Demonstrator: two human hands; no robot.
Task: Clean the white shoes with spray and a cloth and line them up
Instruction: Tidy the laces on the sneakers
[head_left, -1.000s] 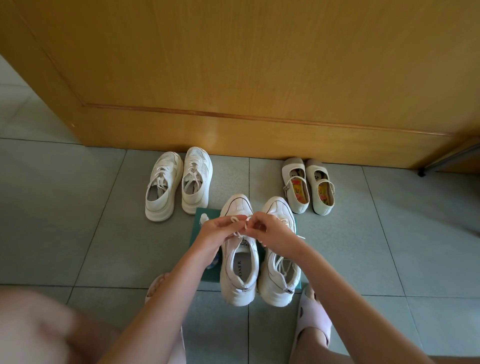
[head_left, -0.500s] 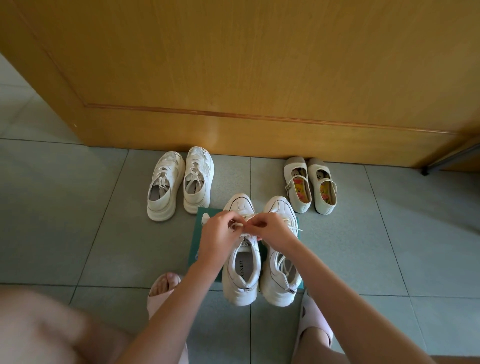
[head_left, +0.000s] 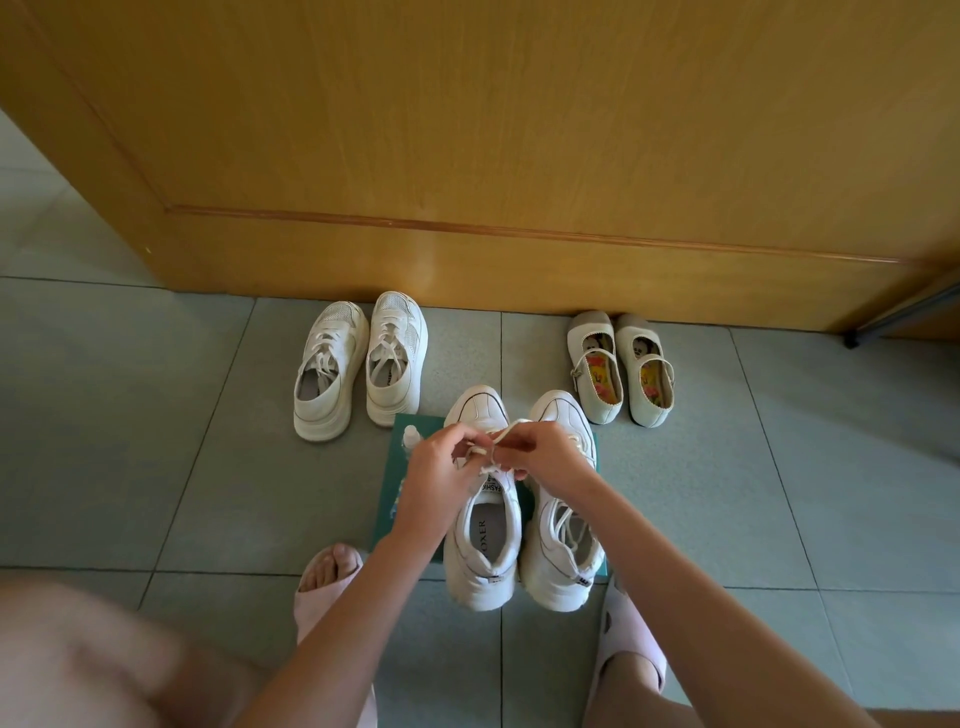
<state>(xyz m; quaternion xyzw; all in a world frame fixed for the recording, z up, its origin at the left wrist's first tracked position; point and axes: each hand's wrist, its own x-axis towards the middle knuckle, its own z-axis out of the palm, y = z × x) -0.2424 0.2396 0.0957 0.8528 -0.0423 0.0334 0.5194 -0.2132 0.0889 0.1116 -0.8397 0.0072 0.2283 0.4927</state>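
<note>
I watch the left hand (head_left: 441, 470) and right hand (head_left: 548, 460) pinch the limp lace (head_left: 492, 446) over the near white sneaker (head_left: 483, 556) on the green mat (head_left: 385, 525); likely soft, light, best held near its ends.

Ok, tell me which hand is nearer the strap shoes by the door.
Right. The right hand holds the lace nearer the strap shoes, which lie beyond it to its right; the left hand holds the lace farther left.
</note>
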